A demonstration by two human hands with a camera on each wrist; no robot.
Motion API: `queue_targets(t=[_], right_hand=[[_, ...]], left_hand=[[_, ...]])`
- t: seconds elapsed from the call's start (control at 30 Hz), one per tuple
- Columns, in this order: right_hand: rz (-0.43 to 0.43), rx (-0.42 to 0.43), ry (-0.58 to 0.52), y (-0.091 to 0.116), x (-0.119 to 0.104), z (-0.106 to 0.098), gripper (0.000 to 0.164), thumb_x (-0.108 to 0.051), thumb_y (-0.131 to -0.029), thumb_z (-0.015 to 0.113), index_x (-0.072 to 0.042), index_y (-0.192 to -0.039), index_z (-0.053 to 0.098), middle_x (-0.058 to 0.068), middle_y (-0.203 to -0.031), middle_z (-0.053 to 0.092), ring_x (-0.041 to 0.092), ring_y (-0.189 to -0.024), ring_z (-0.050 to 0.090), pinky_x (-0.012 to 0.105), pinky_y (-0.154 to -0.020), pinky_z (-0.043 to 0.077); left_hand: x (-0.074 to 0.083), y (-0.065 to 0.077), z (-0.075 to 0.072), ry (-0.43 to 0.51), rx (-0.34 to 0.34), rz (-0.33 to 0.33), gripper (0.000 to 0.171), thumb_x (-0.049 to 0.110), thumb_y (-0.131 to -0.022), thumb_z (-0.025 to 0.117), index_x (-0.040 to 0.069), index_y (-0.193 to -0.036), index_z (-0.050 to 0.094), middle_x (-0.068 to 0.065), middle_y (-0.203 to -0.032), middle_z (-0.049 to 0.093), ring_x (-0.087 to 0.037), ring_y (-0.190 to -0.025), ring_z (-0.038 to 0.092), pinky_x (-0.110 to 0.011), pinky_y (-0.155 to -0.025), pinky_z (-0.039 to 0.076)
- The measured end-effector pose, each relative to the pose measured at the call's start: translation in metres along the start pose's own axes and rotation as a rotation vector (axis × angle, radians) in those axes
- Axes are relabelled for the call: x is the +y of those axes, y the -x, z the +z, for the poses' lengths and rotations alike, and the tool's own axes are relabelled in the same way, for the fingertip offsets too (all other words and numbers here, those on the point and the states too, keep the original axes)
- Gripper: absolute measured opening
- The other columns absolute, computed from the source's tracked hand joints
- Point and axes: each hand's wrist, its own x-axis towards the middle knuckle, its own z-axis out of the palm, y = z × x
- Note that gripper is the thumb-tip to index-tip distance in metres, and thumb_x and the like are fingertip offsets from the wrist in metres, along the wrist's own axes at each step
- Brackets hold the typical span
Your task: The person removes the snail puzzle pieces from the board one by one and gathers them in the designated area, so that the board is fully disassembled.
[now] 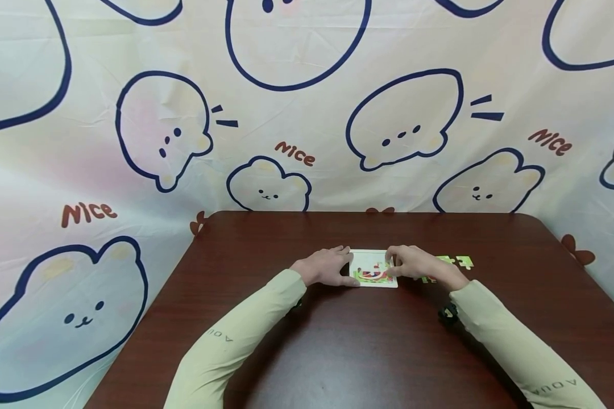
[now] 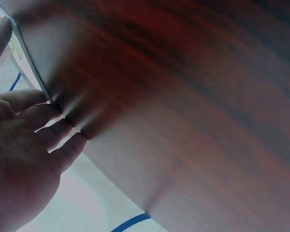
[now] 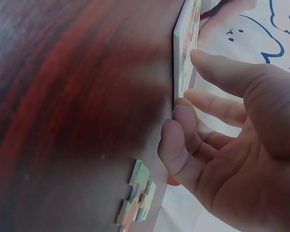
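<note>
A white-framed jigsaw board (image 1: 372, 251) lies on the table with colourful picture pieces (image 1: 373, 275) along its near part. My left hand (image 1: 328, 267) steadies its left side, the thumb resting at the near left corner. In the left wrist view the other fingers (image 2: 67, 150) are nearly straight, their tips on the tabletop and at the board's edge. My right hand (image 1: 411, 262) is over the board's right edge. Seen from the right wrist, its thumb and index fingertip touch the board with a gap between them, while the other fingers (image 3: 173, 140) bend loosely beside it.
Loose green jigsaw pieces (image 1: 464, 262) lie to the right of the board, partly hidden by the right hand; the right wrist view shows joined pieces (image 3: 140, 176) on the table. The dark wooden table (image 1: 307, 352) meets a cartoon-printed cloth (image 1: 327, 187) at its far edge.
</note>
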Motion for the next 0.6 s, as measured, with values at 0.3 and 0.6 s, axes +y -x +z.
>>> queue_targets(t=[0.3, 0.6], right_hand=[[0.035, -0.012, -0.014, -0.0031, -0.0001, 0.0029, 0.027, -0.027, -0.09, 0.073, -0.012, -0.108, 0.059, 0.006, -0.084, 0.059, 0.016, -0.055, 0.052, 0.029, -0.05, 0.047], [0.021, -0.011, -0.021, -0.0052, -0.0004, 0.0037, 0.029, -0.024, -0.09, 0.073, -0.009, -0.109, 0.057, 0.006, -0.083, 0.058, 0.017, -0.054, 0.052, 0.029, -0.049, 0.047]], left_hand=[[0.0002, -0.0015, 0.001, -0.001, -0.001, -0.005, 0.089, 0.073, -0.087, 0.051, 0.016, -0.154, 0.034, -0.006, -0.163, 0.026, -0.02, -0.152, 0.022, -0.04, -0.119, 0.029], [-0.0016, -0.003, 0.0031, 0.0, 0.002, -0.011, 0.091, 0.075, -0.085, 0.05, 0.017, -0.154, 0.033, -0.005, -0.163, 0.026, -0.02, -0.152, 0.022, -0.041, -0.12, 0.028]])
